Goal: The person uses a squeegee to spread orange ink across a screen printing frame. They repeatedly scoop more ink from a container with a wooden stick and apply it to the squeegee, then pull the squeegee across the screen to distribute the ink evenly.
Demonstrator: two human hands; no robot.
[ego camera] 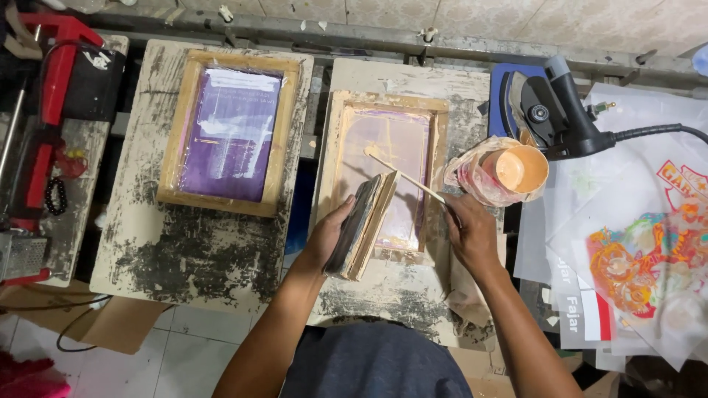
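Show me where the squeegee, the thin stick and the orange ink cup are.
squeegee (pixel 365 225), head view, on its wooden handle.
thin stick (pixel 404 177), head view, mid-length over the screen.
orange ink cup (pixel 522 168), head view, on the ink surface.

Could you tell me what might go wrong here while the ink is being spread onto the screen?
The open ink cup sits at the board's edge close to the right hand; a wrist bump could tip it. The thin stick in that hand could drip ink on the wooden frame rather than the mesh. The squeegee in the left hand leans on the frame and might slip.
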